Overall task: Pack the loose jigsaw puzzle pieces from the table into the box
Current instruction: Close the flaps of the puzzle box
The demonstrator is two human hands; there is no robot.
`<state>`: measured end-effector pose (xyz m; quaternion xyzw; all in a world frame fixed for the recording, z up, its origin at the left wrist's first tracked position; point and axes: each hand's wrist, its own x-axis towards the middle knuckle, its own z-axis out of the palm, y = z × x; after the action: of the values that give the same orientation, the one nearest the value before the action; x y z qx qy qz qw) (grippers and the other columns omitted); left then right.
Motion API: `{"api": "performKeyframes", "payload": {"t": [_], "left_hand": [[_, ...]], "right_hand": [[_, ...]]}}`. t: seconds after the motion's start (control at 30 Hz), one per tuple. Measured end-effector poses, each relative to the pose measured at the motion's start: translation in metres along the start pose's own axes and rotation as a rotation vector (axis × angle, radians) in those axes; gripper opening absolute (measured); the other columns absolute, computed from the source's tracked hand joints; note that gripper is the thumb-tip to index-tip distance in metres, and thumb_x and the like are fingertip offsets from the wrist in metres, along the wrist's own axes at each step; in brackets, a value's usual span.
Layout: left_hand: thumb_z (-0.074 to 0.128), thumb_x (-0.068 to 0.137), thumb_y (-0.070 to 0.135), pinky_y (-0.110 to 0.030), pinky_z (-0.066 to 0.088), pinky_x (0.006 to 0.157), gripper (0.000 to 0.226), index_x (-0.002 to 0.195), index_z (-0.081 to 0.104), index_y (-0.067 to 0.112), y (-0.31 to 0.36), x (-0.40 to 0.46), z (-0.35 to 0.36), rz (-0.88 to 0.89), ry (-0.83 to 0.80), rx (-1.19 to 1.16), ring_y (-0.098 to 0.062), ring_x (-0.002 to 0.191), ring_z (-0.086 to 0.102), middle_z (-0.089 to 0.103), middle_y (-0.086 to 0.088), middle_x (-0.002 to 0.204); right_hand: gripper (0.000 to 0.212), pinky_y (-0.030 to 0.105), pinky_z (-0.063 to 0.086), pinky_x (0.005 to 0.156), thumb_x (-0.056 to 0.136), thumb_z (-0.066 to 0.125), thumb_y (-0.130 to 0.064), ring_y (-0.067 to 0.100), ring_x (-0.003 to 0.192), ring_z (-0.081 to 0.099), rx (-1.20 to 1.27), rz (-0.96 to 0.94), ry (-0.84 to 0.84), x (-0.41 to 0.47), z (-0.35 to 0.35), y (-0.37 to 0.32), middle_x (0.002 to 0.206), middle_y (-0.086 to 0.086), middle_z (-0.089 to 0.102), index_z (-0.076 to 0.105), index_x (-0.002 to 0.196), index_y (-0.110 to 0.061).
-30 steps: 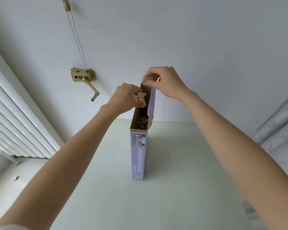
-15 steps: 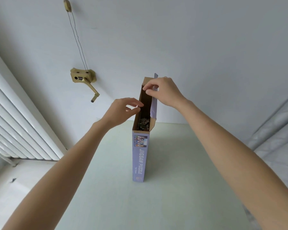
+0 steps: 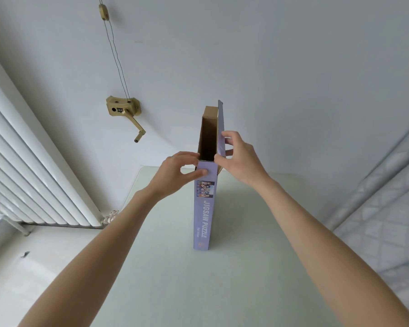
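A tall purple box (image 3: 203,215) marked JIGSAW PUZZLE stands on its narrow end on the pale table (image 3: 222,279). Its top is open and shows a brown cardboard inside. My left hand (image 3: 175,172) pinches the near top edge of the box, thumb on the purple front face. My right hand (image 3: 240,159) holds the raised purple lid flap (image 3: 221,128) at the box's right side. No loose puzzle pieces are visible on the table, and the box's contents are hidden from this angle.
A white radiator (image 3: 33,175) runs along the left wall. A brass hand crank (image 3: 128,114) with a thin cable hangs on the back wall. A quilted white mattress (image 3: 387,208) lies to the right of the table.
My left hand dropped the puzzle piece into the box and moved down to pinch its near top edge. My right hand slid down the lid flap toward me.
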<state>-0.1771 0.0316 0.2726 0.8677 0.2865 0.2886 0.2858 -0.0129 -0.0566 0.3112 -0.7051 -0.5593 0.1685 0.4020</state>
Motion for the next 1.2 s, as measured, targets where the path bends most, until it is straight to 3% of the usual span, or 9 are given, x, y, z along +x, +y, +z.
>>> {"api": "performKeyframes", "payload": {"t": [0.1, 0.23, 0.37, 0.53, 0.63, 0.83, 0.97, 1.1, 1.2], "left_hand": [[0.071, 0.077, 0.039, -0.031, 0.045, 0.091, 0.038, 0.111, 0.059, 0.031, 0.004, 0.005, 0.011, 0.003, 0.051, -0.107, -0.001, 0.107, 0.05, 0.059, 0.016, 0.113], [0.077, 0.063, 0.055, -0.025, 0.023, 0.101, 0.084, 0.134, 0.034, 0.037, 0.007, 0.021, 0.03, -0.076, 0.084, -0.111, -0.009, 0.127, 0.024, 0.033, 0.01, 0.138], [0.062, 0.047, 0.076, -0.034, 0.017, 0.109, 0.107, 0.14, 0.021, 0.041, 0.011, 0.039, 0.049, -0.133, 0.073, -0.103, -0.016, 0.138, 0.011, 0.019, 0.001, 0.147], [0.049, 0.056, 0.082, -0.055, 0.011, 0.112, 0.076, 0.115, 0.051, 0.035, 0.015, 0.068, 0.069, -0.043, 0.169, 0.131, -0.014, 0.126, 0.033, 0.048, 0.01, 0.123], [0.052, 0.065, 0.075, -0.048, 0.022, 0.11, 0.06, 0.095, 0.06, 0.024, 0.015, 0.082, 0.073, 0.112, 0.162, 0.073, -0.008, 0.101, 0.053, 0.06, 0.016, 0.096], [0.065, 0.085, 0.03, -0.034, 0.04, 0.094, 0.011, 0.093, 0.067, 0.024, 0.0, 0.107, 0.082, 0.326, 0.074, 0.131, -0.006, 0.086, 0.057, 0.068, 0.01, 0.094], [0.066, 0.085, 0.025, -0.031, 0.038, 0.087, 0.007, 0.091, 0.068, 0.027, 0.009, 0.119, 0.095, 0.331, 0.07, 0.179, -0.009, 0.082, 0.058, 0.069, 0.011, 0.091], [0.067, 0.084, 0.022, -0.027, 0.034, 0.085, 0.008, 0.091, 0.07, 0.026, 0.016, 0.125, 0.109, 0.339, 0.087, 0.183, -0.013, 0.08, 0.058, 0.069, 0.009, 0.089], [0.067, 0.084, 0.019, -0.028, 0.037, 0.084, 0.01, 0.09, 0.071, 0.025, 0.022, 0.13, 0.118, 0.324, 0.103, 0.162, -0.015, 0.079, 0.057, 0.069, 0.007, 0.087]], "right_hand": [[0.051, 0.037, 0.046, 0.095, 0.087, 0.058, -0.014, 0.022, 0.108, 0.058, -0.034, -0.024, -0.02, 0.004, -0.006, 0.004, 0.134, 0.004, 0.051, 0.041, 0.135, -0.014], [0.047, 0.03, 0.045, 0.094, 0.089, 0.052, -0.008, 0.021, 0.112, 0.057, -0.053, -0.039, -0.05, 0.019, -0.021, 0.015, 0.133, 0.004, 0.053, 0.044, 0.134, -0.016], [0.042, 0.002, 0.035, 0.09, 0.09, 0.045, -0.001, 0.007, 0.12, 0.051, 0.013, -0.063, -0.064, 0.039, -0.037, 0.027, 0.129, -0.002, 0.058, 0.053, 0.129, -0.014], [0.047, -0.004, 0.032, 0.084, 0.089, 0.039, 0.003, 0.003, 0.111, 0.051, 0.043, -0.048, 0.01, 0.064, -0.049, 0.044, 0.123, -0.002, 0.059, 0.059, 0.126, -0.018], [0.048, 0.0, 0.033, 0.081, 0.089, 0.037, 0.002, 0.01, 0.107, 0.052, 0.062, -0.019, 0.067, 0.075, -0.057, 0.06, 0.115, 0.002, 0.056, 0.06, 0.124, -0.022], [0.046, 0.008, 0.035, 0.086, 0.091, 0.04, 0.002, 0.007, 0.109, 0.052, 0.146, 0.028, 0.074, 0.084, -0.077, 0.085, 0.114, -0.005, 0.058, 0.06, 0.124, -0.022], [0.045, 0.014, 0.036, 0.087, 0.092, 0.052, -0.01, 0.006, 0.104, 0.053, 0.188, 0.053, 0.172, 0.076, -0.084, 0.097, 0.11, -0.008, 0.059, 0.044, 0.133, -0.026], [0.057, 0.007, 0.041, 0.078, 0.091, 0.059, -0.021, -0.003, 0.086, 0.053, 0.29, 0.138, 0.27, 0.054, -0.083, 0.116, 0.116, -0.007, 0.049, 0.028, 0.138, -0.029], [0.052, 0.028, 0.044, 0.092, 0.094, 0.05, -0.038, 0.01, 0.085, 0.057, 0.371, 0.201, 0.316, 0.046, -0.084, 0.13, 0.101, -0.007, 0.053, 0.026, 0.14, -0.027]]}}
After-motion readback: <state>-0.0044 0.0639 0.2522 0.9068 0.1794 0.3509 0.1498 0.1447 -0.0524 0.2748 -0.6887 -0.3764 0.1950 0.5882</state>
